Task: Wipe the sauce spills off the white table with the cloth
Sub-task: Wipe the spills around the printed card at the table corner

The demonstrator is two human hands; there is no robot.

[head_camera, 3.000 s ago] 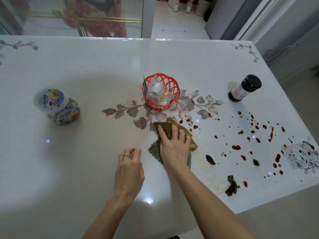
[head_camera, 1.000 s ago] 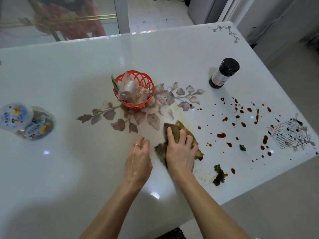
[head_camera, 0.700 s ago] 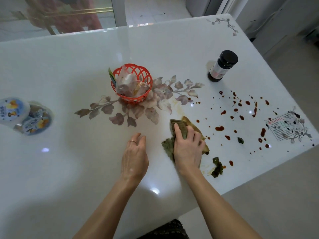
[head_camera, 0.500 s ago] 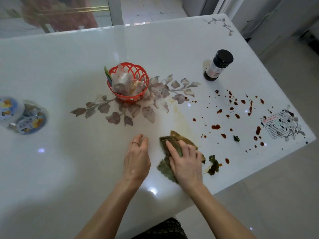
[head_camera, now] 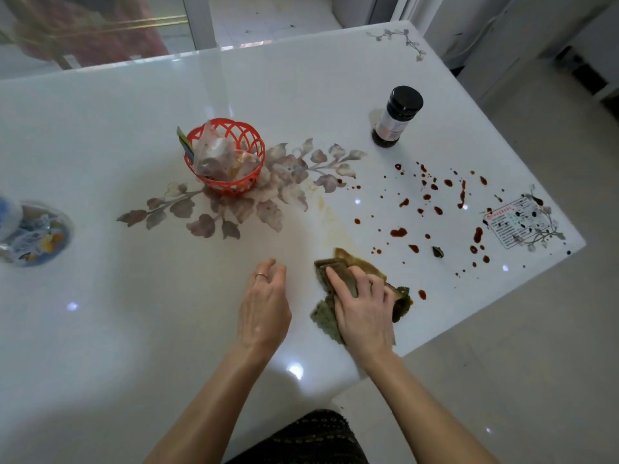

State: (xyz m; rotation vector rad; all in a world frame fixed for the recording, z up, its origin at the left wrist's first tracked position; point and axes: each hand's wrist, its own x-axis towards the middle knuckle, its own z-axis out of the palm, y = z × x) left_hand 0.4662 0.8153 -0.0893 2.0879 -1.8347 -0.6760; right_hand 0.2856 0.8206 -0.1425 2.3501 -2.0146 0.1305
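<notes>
A stained olive-brown cloth (head_camera: 338,266) lies on the white table (head_camera: 140,323) close to its near edge. My right hand (head_camera: 363,308) presses flat on top of the cloth, covering most of it. My left hand (head_camera: 264,304) rests on the bare table just left of the cloth, fingers loosely curled, holding nothing. Dark red sauce drops (head_camera: 432,209) are scattered across the table to the right of the cloth, one drop (head_camera: 422,294) right beside it. A faint yellowish smear (head_camera: 326,209) runs above the cloth.
A dark sauce bottle (head_camera: 397,117) stands at the back right. A red basket (head_camera: 224,159) with wrappers stands at the centre. A round lidded tub (head_camera: 33,232) is at the far left. A small dark scrap (head_camera: 437,252) lies among the drops. The table's near edge (head_camera: 469,321) is just beyond my right hand.
My right hand has drawn the cloth toward me and to the right, over the dark green clump near the edge, which is now hidden under it. My left hand stays beside it.
</notes>
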